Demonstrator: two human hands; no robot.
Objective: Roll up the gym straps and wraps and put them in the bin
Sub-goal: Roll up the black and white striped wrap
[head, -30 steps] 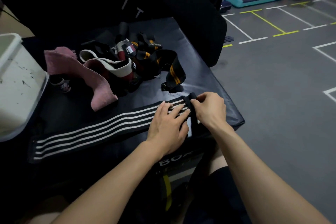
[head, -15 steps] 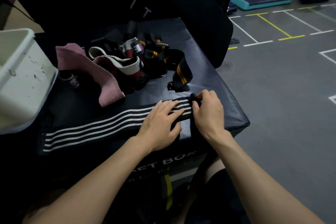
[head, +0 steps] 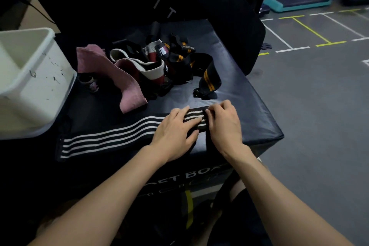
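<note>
black striped wrap [head: 111, 138] flat leftward, right hand [head: 224, 124] grip pinching its end, left hand [head: 176, 132] pressing

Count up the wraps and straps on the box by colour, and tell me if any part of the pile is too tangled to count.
Black with white stripes: 1
Pink: 1
White and maroon: 1
Black with orange stripes: at least 1; the tangle hides any more
Total: at least 4

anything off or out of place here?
Nothing damaged or spilled. The pile of straps behind the hands lies tangled and unrolled, and the white bin has dark scuff marks on its side. The striped wrap lies flat.
</note>
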